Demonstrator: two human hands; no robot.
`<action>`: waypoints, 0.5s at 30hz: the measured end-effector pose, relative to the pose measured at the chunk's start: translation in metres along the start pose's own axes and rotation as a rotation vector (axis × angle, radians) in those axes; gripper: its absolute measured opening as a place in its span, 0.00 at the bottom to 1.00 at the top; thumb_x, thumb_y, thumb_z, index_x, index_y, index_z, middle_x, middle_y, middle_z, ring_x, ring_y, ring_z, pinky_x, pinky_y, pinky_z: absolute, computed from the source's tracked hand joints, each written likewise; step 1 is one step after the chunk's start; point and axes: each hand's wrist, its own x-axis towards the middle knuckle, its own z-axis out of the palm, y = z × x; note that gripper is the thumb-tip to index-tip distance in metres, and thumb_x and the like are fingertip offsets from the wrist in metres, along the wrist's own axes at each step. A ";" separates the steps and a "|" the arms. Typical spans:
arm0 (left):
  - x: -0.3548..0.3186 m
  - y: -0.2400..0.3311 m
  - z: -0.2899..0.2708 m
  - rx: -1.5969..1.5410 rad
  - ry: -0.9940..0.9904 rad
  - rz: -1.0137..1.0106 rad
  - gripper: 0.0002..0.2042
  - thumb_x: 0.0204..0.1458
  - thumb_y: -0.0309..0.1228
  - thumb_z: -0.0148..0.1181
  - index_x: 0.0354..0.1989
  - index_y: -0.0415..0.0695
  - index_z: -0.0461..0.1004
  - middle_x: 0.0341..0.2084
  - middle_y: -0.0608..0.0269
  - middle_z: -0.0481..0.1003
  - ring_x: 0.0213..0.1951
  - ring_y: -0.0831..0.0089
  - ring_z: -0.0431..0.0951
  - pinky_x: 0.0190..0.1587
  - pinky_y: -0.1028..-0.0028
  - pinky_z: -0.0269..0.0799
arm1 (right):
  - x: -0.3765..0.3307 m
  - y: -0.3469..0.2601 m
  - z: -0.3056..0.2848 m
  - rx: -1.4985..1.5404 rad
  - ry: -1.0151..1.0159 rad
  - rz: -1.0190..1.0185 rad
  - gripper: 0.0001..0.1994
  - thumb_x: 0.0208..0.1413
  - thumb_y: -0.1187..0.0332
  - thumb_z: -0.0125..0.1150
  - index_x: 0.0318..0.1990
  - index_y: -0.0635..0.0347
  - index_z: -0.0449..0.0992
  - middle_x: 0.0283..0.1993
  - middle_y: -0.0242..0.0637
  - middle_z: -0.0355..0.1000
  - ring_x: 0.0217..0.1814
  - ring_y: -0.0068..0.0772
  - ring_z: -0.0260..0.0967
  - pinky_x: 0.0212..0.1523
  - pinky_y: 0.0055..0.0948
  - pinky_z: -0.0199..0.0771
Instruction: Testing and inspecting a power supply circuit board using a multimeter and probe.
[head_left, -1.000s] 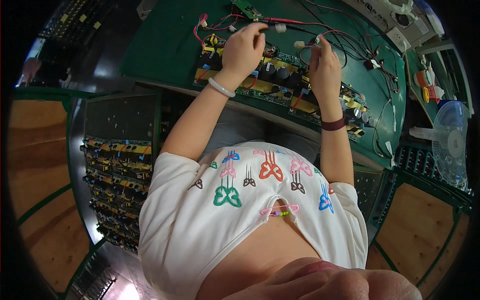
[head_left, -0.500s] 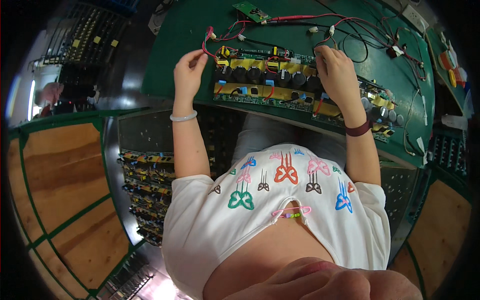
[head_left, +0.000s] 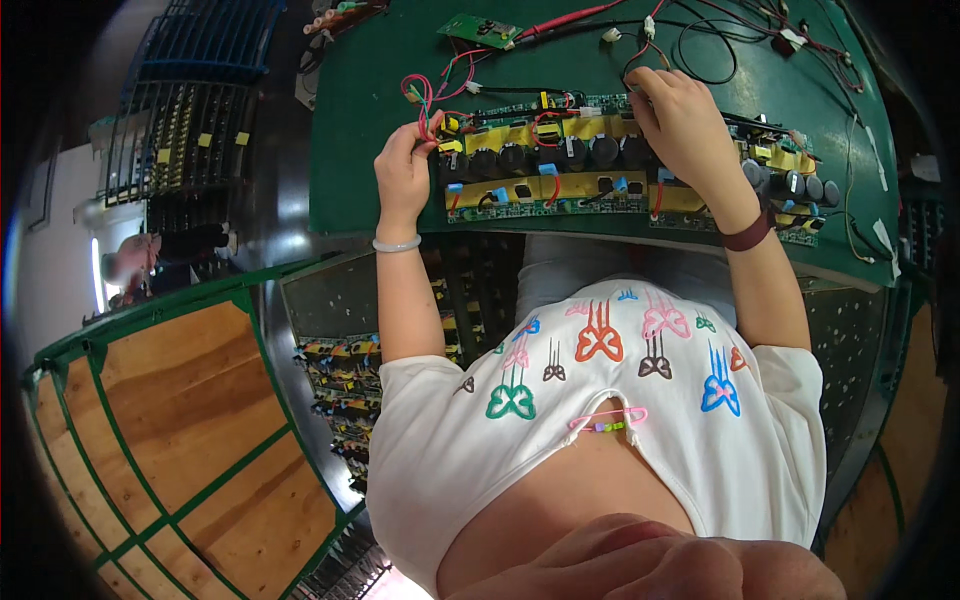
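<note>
Far left: wooden pallet (head_left: 190,420) with green frame, beside it a rack of stacked circuit boards (head_left: 335,385) under the bench. Left hand (head_left: 405,170), pale bangle on wrist, at left end of the long circuit board (head_left: 560,170); fingers pinched together on a bundle of red wires (head_left: 425,100) at the board's top-left corner. Board lies flat on the green workbench (head_left: 370,150), row of black capacitors (head_left: 560,153) along its middle, yellow tape strips above and below. Small green board (head_left: 484,28) further back. Right hand (head_left: 690,130), dark wristband, rests on board's right part; fingers curled down onto components, whether they clamp anything can't tell. Black cable loop (head_left: 705,55) behind it.
</note>
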 end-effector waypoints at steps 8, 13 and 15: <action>0.022 0.012 -0.018 0.239 -0.176 0.222 0.11 0.45 0.12 0.58 0.38 0.36 0.70 0.35 0.50 0.75 0.41 0.51 0.77 0.41 0.62 0.75 | -0.001 0.000 0.001 -0.017 0.010 -0.018 0.07 0.61 0.68 0.57 0.43 0.59 0.74 0.38 0.38 0.77 0.46 0.44 0.74 0.49 0.43 0.70; 0.027 0.005 -0.021 0.119 -0.172 0.153 0.04 0.56 0.18 0.54 0.37 0.37 0.68 0.40 0.53 0.79 0.38 0.56 0.78 0.40 0.66 0.73 | -0.001 0.001 0.002 -0.021 0.001 -0.022 0.07 0.61 0.68 0.57 0.43 0.58 0.74 0.38 0.37 0.77 0.46 0.44 0.74 0.49 0.43 0.70; 0.031 0.013 -0.022 0.043 -0.164 0.072 0.05 0.66 0.26 0.47 0.40 0.38 0.68 0.42 0.55 0.83 0.36 0.65 0.80 0.41 0.69 0.73 | -0.002 0.002 0.003 -0.022 0.000 -0.024 0.06 0.60 0.68 0.58 0.43 0.58 0.74 0.38 0.37 0.77 0.46 0.44 0.74 0.49 0.43 0.70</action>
